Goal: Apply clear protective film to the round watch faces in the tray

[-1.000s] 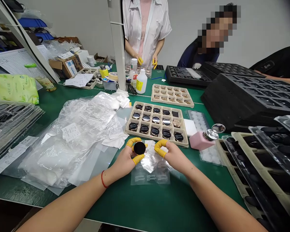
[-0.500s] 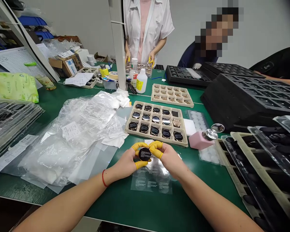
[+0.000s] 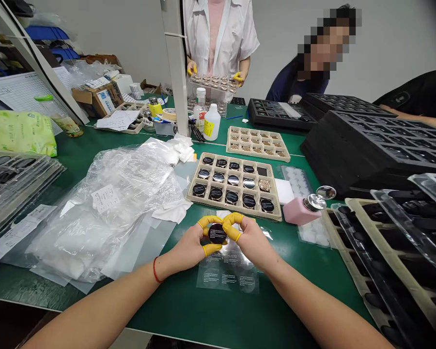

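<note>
My left hand [image 3: 191,245], in yellow finger cots, grips a round black watch head [image 3: 217,234] by its left side. White printed lines show on the watch's face. At its upper right edge, the fingers of my right hand [image 3: 249,237] are pinched together against it; whether they also hold a film edge is hidden. Beneath both hands lies a clear sheet of round printed films [image 3: 228,278] on the green table. Just beyond stands a beige tray [image 3: 236,208] of similar watch heads, one of them showing its gold-coloured inner side.
A pink pump bottle [image 3: 301,210] stands right of the tray, near leaning stacked trays [image 3: 359,261]. Crumpled plastic bags [image 3: 90,218] cover the left. Behind are a second tray [image 3: 257,142], a white bottle [image 3: 212,123] and black foam trays [image 3: 349,160]. Two other people sit or stand across.
The watch head has tilted slightly in my fingers, which stay on it. Across the table, a co-worker has raised a clear tray of parts off the table.
</note>
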A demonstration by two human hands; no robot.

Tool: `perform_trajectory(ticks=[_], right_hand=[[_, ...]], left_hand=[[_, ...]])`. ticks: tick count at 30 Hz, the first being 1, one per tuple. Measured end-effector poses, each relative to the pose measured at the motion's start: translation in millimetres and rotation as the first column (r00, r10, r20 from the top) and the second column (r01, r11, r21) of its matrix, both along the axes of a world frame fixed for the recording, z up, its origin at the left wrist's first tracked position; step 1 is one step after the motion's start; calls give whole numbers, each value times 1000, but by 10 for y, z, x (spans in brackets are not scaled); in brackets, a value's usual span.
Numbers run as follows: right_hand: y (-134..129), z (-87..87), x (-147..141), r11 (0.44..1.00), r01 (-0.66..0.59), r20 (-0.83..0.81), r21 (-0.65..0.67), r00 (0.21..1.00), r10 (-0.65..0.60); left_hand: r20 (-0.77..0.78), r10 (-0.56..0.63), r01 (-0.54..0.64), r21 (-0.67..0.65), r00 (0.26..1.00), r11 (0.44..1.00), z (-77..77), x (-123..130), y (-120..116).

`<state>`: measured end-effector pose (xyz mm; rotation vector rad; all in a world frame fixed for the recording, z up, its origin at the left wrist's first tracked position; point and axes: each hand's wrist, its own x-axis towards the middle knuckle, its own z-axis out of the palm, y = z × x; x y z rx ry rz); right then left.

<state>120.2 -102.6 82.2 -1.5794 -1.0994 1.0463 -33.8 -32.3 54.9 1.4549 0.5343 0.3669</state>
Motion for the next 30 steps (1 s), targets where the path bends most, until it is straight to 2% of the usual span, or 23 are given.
perform_trajectory(ticks=[19, 28, 30], right_hand=[[-18, -23, -36, 999, 43, 58, -10, 997, -43], [-13, -22, -55, 999, 48, 262, 21, 964, -52], [-23, 1, 18, 999, 29, 368, 42, 929, -42]], left_hand=[[-11, 9, -8, 35, 1000, 999, -17, 1, 5], [3, 1, -1, -12, 1000, 1000, 1, 6, -2], [3, 5, -5, -28, 1000, 1000, -5, 4, -2]])
